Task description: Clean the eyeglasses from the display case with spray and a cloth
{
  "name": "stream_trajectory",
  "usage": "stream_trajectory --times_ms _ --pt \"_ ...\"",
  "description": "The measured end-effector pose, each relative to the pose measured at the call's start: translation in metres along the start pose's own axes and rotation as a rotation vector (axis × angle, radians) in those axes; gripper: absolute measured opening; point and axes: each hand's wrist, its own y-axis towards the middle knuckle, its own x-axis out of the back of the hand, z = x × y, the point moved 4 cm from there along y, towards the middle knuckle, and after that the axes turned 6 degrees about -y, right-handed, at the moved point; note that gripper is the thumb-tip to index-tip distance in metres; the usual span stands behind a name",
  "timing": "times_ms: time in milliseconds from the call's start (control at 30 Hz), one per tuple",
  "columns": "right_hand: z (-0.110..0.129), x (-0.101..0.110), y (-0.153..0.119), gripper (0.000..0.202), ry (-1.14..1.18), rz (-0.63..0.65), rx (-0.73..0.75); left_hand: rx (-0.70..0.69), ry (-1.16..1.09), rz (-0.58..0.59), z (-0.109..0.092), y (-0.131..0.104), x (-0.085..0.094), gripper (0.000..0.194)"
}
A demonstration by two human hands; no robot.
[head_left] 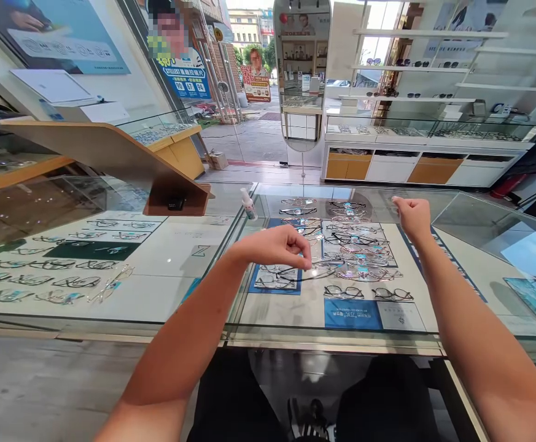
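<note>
My left hand (282,245) is over the glass display case (290,328), its fingers curled into a pinch. A pair of thin dark-framed eyeglasses (323,271) shows at its fingertips and appears to be held there, above the glass. Farther right, my right hand (414,216) is raised over the case with closed fingers and the thumb side pointing left. Whatever it may pinch is too small to make out. Between and below the hands, rows of eyeglasses (362,238) lie inside the case. Two dark-rimmed pairs (344,292) sit nearest me, behind a blue card (353,314).
A small white spray bottle (248,204) stands on the glass left of my left hand. Another case section with eyeglasses (77,282) extends left, beneath a brown wooden stand (157,166). An oval mirror (302,73) and wall shelves (415,67) are across the room.
</note>
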Motion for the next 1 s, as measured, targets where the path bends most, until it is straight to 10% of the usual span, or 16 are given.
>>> stream_trajectory --times_ms 200,367,1000 --pt "0.088 -0.027 -0.056 0.046 0.131 0.362 0.213 -0.274 -0.443 -0.594 0.012 0.013 0.016 0.033" --pt "0.141 -0.06 -0.105 0.037 0.29 0.595 0.244 -0.292 -0.701 -0.732 0.025 0.023 0.008 0.042" --pt "0.114 -0.068 -0.112 0.03 0.27 0.407 0.303 -0.248 -0.672 -0.76 0.033 0.04 -0.017 0.044"
